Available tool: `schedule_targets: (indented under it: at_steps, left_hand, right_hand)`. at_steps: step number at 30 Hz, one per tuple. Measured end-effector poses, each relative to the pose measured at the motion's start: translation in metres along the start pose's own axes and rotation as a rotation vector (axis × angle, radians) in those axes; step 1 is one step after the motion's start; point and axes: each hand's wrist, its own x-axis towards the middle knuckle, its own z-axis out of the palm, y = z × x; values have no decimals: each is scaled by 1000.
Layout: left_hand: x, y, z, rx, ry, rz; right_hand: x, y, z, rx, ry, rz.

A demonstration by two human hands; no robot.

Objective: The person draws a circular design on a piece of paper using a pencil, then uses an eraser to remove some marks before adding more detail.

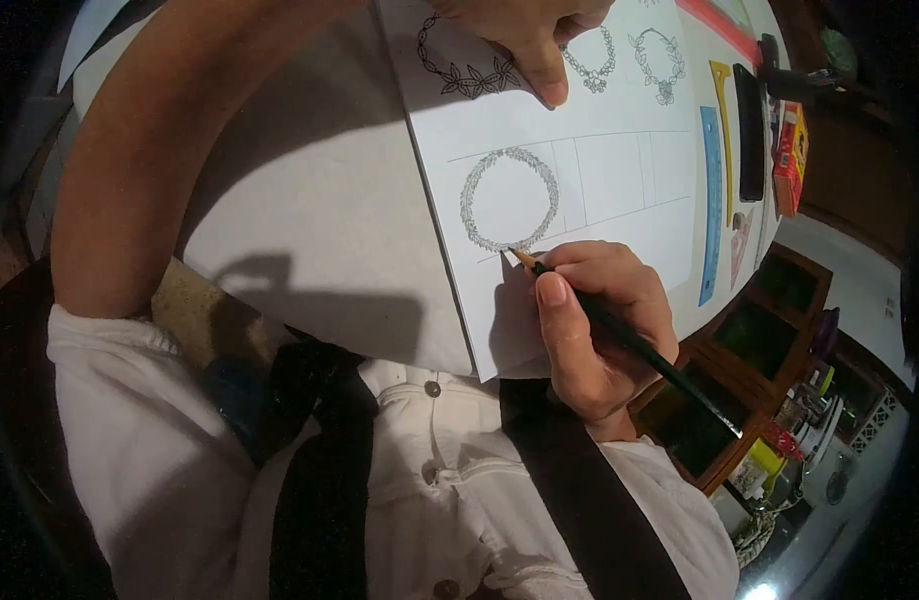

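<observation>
My right hand (pixel 609 330) is closed round a dark green pencil (pixel 634 345), its wooden tip touching the lower edge of a drawn wreath-like ring (pixel 464 205) on a white sheet (pixel 619 235). Across the top of the sheet lies my left hand (pixel 529 40), partly cut off by the view's edge. One of its digits stretches down onto the paper between two drawn necklaces, and it holds nothing that I can see. Thin ruled lines cross the page beside the ring. A leafy necklace drawing (pixel 664 65) shows at the upper right.
Right of the sheet lie a blue ruler (pixel 710 205), a yellow ruler (pixel 721 125), a black oblong object (pixel 748 130), a clear set square (pixel 740 240) and a red-and-yellow box (pixel 790 160). A wooden cabinet (pixel 699 400) stands beyond the table's right edge.
</observation>
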Motion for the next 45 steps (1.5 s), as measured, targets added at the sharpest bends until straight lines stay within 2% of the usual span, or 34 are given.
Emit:
schedule_targets:
  at_steps: [6, 8, 9, 11, 18, 20, 22, 26, 28, 29, 31, 34, 35, 37, 38, 40, 41, 43, 44, 45]
  left_hand:
    - [0, -1, 1, 1, 6, 16]
    - [0, 0, 1, -9, 1, 6]
    - [0, 0, 1, -10, 2, 8]
    - [0, 0, 0, -11, 1, 9]
    - [-2, 1, -1, -13, 1, -8]
    - [-4, -2, 2, 1, -3, 2]
    - [-8, -10, 11, 30, 127, 145]
    - [-8, -14, 15, 26, 139, 148]
    - [-10, -17, 20, 36, 220, 248]
    - [-7, -16, 15, 36, 220, 248]
    - [-3, 0, 1, -12, -10, -7]
    - [-6, -6, 10, 49, 101, 85]
    - [-6, -12, 9, 49, 101, 85]
    - [-8, -13, 6, -66, 53, 229]
    - [-6, -12, 5, -66, 53, 229]
    - [-1, -3, 4, -6, 35, 26]
    - [1, -9, 6, -6, 35, 26]
    - [-2, -14, 12, -21, 94, 222]
    - [0, -14, 11, -21, 94, 222]
    - [3, -11, 7, -3, 60, 127]
  right_hand:
    - [1, 3, -1, -10, 25, -32]
    - [4, 7, -3, -65, -43, -160]
    - [3, 6, -3, -66, -43, -160]
    - [0, 2, -2, -23, -5, -49]
    - [0, 3, -1, 25, 12, -49]
    - [-1, -2, 0, -7, -2, 30]
    - [0, -1, 1, -1, -6, 13]
    - [0, -1, 0, -16, -15, -16]
    - [-1, 0, 2, 3, -1, -8]
    - [-1, 0, 3, 21, 13, -1]
    - [0, -2, 1, -3, -6, 13]
    - [0, -1, 1, -32, -17, 13]
    - [0, -1, 1, -35, -11, 0]
    - [0, -1, 1, -34, -8, 5]
    - [0, -2, 1, -32, -4, 10]
    - [0, -1, 3, -27, 3, 3]
    - [0, 0, 4, -23, 11, -3]
    - [0, 0, 2, -33, -4, -3]
    - [0, 0, 1, -43, -19, -2]
    - [0, -1, 2, -43, -19, -2]
